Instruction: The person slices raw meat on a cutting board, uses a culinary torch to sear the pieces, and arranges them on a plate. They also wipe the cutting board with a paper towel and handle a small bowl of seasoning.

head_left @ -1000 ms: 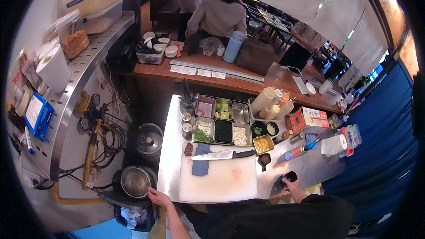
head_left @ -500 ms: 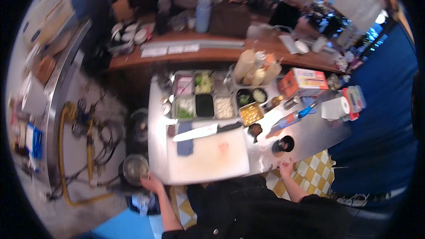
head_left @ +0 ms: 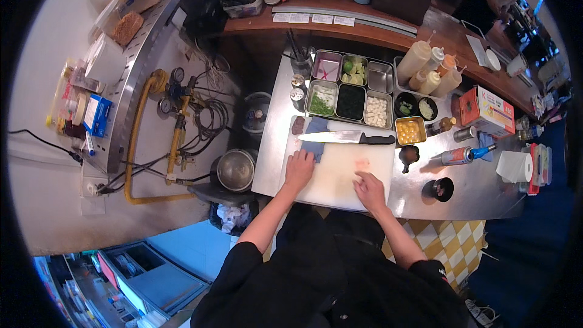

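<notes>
A white cutting board (head_left: 340, 188) lies in front of me on the steel table. My left hand (head_left: 299, 170) is at its left side, fingers stretched toward the lower edge of a folded blue cloth (head_left: 314, 126), touching or nearly touching it. My right hand (head_left: 369, 191) hovers at the board's near right part, fingers apart and holding nothing, just below a small pinkish patch (head_left: 362, 164). A chef's knife (head_left: 334, 137) with a black handle lies across the far side of the board, over the cloth, blade pointing left. A small dark reddish piece (head_left: 298, 124) sits at the far left corner.
Metal containers (head_left: 351, 102) of chopped ingredients stand behind the board. Squeeze bottles (head_left: 416, 61), a tray of yellow balls (head_left: 411, 130), a blowtorch (head_left: 458, 155) and a dark cup (head_left: 442, 189) stand right. A metal pot (head_left: 236, 170) is left of the table; gas hoses (head_left: 209, 124) run along the wall.
My left hand has left the metal pot's rim and come to the board. My right hand has moved left from near the dark cup to over the board. The view has turned.
</notes>
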`<state>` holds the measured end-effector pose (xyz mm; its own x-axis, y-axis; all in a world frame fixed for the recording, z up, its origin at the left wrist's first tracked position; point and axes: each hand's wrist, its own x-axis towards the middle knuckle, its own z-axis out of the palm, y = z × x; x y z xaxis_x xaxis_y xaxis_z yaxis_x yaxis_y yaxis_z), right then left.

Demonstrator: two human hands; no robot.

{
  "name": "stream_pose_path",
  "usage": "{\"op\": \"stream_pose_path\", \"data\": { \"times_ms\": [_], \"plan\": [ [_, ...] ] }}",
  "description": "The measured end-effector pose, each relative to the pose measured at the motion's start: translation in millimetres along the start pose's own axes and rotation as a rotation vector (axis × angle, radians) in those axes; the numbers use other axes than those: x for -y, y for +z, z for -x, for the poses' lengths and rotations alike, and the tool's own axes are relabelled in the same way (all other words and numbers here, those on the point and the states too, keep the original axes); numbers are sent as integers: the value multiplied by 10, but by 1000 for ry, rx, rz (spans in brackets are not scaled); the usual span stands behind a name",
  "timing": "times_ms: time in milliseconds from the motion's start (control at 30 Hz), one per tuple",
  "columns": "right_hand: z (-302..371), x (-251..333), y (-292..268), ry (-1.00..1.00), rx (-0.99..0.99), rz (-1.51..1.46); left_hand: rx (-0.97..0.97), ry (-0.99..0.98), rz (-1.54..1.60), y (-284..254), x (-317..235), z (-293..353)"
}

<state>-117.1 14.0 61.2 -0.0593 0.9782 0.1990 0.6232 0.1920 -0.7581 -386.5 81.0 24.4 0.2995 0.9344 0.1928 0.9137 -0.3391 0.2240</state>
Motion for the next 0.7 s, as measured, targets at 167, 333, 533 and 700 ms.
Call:
{"op": "stream_pose_path", "data": {
  "times_ms": [167,333,533,700],
  "plan": [
    [-783,309,906,0,119,224,149,62,-41,-101,65,-70],
    [-801,210,1251,98,149,311,89,-127,355,-525,415,-247],
    [-799,-190,140,199,-263,383,41,-303,250,-469,953,-770],
    [-1069,-538,-154,8,11,561,206,-408,289,-280,911,-963]
  ]
}}
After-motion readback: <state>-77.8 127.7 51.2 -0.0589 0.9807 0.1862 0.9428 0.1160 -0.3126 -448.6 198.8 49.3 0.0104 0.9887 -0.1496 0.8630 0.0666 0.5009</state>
